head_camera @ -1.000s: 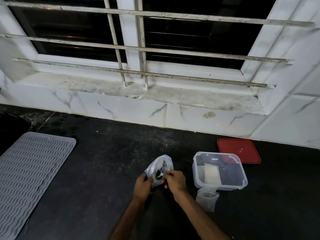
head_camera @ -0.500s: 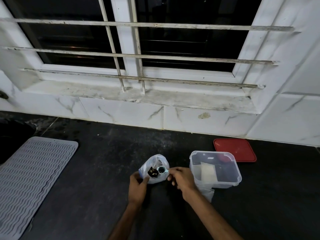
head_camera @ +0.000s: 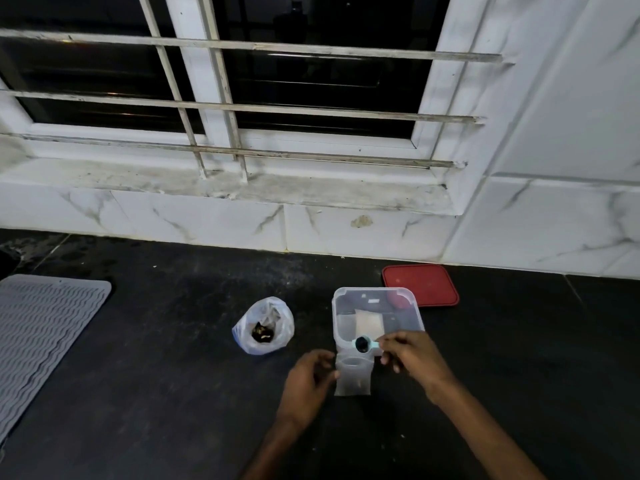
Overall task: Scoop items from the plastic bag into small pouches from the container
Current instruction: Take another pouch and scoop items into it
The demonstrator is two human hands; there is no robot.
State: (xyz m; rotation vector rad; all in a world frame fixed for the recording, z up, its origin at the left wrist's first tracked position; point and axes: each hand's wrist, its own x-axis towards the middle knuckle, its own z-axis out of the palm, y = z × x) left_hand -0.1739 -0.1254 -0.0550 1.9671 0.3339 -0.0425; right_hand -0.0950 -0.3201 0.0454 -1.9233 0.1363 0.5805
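Observation:
An open plastic bag (head_camera: 264, 327) with dark items inside stands alone on the black counter. To its right is a clear plastic container (head_camera: 375, 315) with flat pouches in it. In front of the container a small translucent pouch (head_camera: 353, 374) stands with its mouth open. My left hand (head_camera: 308, 382) pinches the pouch's left edge. My right hand (head_camera: 412, 355) pinches the handle of a small light-blue scoop (head_camera: 363, 344), which carries dark items just above the pouch's mouth.
A red lid (head_camera: 420, 285) lies behind the container near the tiled wall. A grey ribbed mat (head_camera: 41, 337) covers the counter's left side. A barred window with a dirty sill (head_camera: 242, 188) runs along the back.
Both hands left the plastic bag and moved right. My right hand carried the loaded scoop over to the pouch, and my left hand took hold of the pouch's edge.

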